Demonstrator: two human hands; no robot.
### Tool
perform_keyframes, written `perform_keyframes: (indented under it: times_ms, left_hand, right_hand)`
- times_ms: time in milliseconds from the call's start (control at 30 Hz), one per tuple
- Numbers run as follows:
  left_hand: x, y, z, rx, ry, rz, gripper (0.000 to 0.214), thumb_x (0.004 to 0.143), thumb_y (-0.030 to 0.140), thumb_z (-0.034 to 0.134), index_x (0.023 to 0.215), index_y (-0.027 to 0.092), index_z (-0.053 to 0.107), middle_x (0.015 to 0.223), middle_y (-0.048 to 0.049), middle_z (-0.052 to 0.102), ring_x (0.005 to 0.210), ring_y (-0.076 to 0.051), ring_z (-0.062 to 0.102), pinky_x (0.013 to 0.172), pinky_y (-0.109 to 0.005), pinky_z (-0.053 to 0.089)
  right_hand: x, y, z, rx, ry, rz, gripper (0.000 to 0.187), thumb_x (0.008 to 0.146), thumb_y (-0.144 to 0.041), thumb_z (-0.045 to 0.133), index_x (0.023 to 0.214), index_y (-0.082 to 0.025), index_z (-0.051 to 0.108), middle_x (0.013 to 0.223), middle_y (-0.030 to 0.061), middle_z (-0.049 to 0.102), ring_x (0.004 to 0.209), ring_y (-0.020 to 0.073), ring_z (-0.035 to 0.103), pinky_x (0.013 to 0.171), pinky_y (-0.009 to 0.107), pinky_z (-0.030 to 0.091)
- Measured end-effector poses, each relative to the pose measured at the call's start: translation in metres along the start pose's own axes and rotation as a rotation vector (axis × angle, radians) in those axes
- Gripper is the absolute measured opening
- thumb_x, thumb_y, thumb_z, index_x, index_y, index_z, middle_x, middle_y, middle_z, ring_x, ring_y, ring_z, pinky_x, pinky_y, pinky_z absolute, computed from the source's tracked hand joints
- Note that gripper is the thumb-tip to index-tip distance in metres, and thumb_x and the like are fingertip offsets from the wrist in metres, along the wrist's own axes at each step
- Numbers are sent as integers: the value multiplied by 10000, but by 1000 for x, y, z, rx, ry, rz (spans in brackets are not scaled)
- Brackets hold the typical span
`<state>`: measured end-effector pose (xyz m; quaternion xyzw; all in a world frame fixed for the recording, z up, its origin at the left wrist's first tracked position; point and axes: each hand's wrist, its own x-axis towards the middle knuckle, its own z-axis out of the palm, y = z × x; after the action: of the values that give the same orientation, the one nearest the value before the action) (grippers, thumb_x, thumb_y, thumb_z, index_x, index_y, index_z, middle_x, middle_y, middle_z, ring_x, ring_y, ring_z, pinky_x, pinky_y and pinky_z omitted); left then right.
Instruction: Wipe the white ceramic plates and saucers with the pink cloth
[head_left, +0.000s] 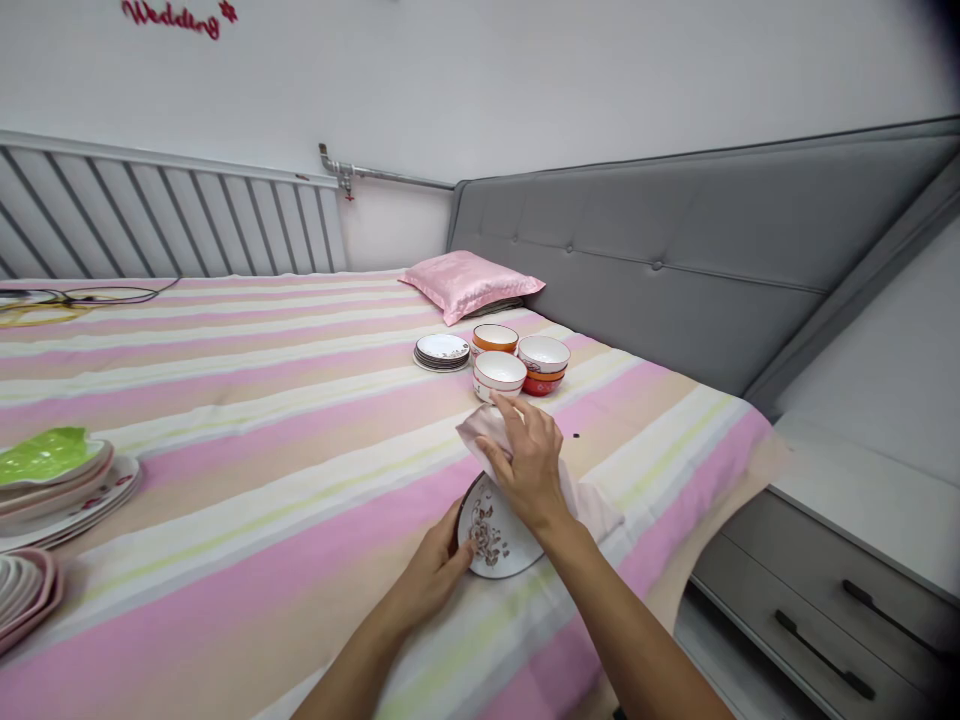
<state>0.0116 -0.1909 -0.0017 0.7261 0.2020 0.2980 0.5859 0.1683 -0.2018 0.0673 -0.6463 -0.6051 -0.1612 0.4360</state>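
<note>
My left hand (439,555) grips the left rim of a white plate (491,535) with a brown flower print and a dark edge. The plate is tilted above the striped bedspread. My right hand (529,460) is closed on a pale pink cloth (592,505), over the plate's upper right part. That part of the plate is hidden by the hand and cloth. Beyond my hands stand stacked bowls, among them a white bowl (499,371) in front and another white bowl (544,354) on orange and red ones. A stack of small plates (442,350) sits to their left.
At the left edge lie a green leaf-shaped dish (45,455) on stacked plates and a pink tray (52,590) holding small white dishes. A pink pillow (469,280) lies near the grey headboard (637,240). Cables (97,296) rest far left; a nightstand (847,540) stands right.
</note>
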Motion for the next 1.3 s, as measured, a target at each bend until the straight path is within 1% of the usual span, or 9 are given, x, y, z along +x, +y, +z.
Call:
perform_keyframes:
  times_ms: [67, 133, 233, 333, 533, 733, 900, 1100, 1300]
  left_hand:
    - [0, 0, 0, -4, 3, -19, 575, 851, 352, 444, 1376, 219, 251, 1413, -73, 338, 1251, -253, 362, 1009, -386, 338]
    - [1, 0, -1, -8, 3, -10, 586, 853, 341, 444, 1384, 213, 232, 1415, -76, 333, 1250, -252, 362, 1017, -388, 326]
    - [1, -1, -1, 10, 5, 6, 580, 855, 324, 445, 1382, 199, 236, 1422, -82, 318, 1248, -245, 362, 1035, -390, 295]
    - [2, -2, -1, 26, 15, 1, 582, 853, 321, 449, 1379, 184, 242, 1423, -89, 314, 1256, -251, 348, 1037, -397, 287]
    - [1, -3, -1, 20, 16, -40, 566, 843, 305, 468, 1364, 193, 277, 1416, -82, 331, 1252, -252, 352, 1034, -397, 287]
    - [2, 1, -2, -14, -16, -63, 512, 844, 305, 464, 1328, 194, 340, 1396, -86, 367, 1215, -252, 402, 1015, -397, 312]
    - [2, 0, -3, -15, -5, -84, 540, 842, 324, 462, 1345, 195, 314, 1395, -85, 368, 1248, -258, 357, 1018, -396, 307]
    - [2, -5, -4, -17, -3, -94, 591, 846, 323, 458, 1376, 182, 239, 1399, -93, 360, 1270, -247, 324, 1028, -394, 292]
    - [1, 2, -3, 44, 5, -90, 538, 841, 309, 463, 1342, 185, 313, 1381, -93, 388, 1223, -250, 390, 1019, -398, 306]
  right_hand:
    - [-2, 6, -1, -7, 30, -30, 475, 805, -416, 517, 1233, -218, 453, 1202, 92, 500, 1113, 251, 405, 956, 422, 249]
    - [-5, 11, -4, 46, 21, -77, 352, 818, -399, 511, 1117, -215, 535, 1147, 79, 542, 1085, 232, 440, 953, 406, 263]
    - [-9, 17, -10, 185, -161, -172, 200, 876, -303, 437, 952, -222, 603, 974, 42, 626, 935, 174, 531, 880, 340, 337]
    - [-10, 20, -17, 237, -349, -221, 179, 867, -265, 459, 967, -233, 604, 931, 28, 645, 902, 164, 544, 838, 321, 361]
    - [-8, 30, -28, 236, -484, -106, 244, 812, -195, 510, 1021, -288, 597, 961, 3, 641, 892, 169, 554, 779, 302, 406]
    - [-10, 45, -28, 367, -505, 98, 164, 766, -349, 577, 894, -267, 640, 927, 0, 663, 839, 181, 593, 743, 286, 432]
    - [-11, 44, -33, 459, -523, 163, 293, 732, -418, 595, 963, -239, 623, 986, 27, 644, 908, 207, 573, 795, 310, 426]
    - [-7, 44, -43, 726, -591, 202, 349, 824, -211, 347, 1071, -223, 594, 1144, 23, 580, 1083, 192, 493, 942, 333, 349]
    - [-7, 47, -44, 728, -622, 216, 404, 714, -114, 427, 1052, -236, 611, 1089, 7, 611, 1016, 199, 538, 877, 322, 405]
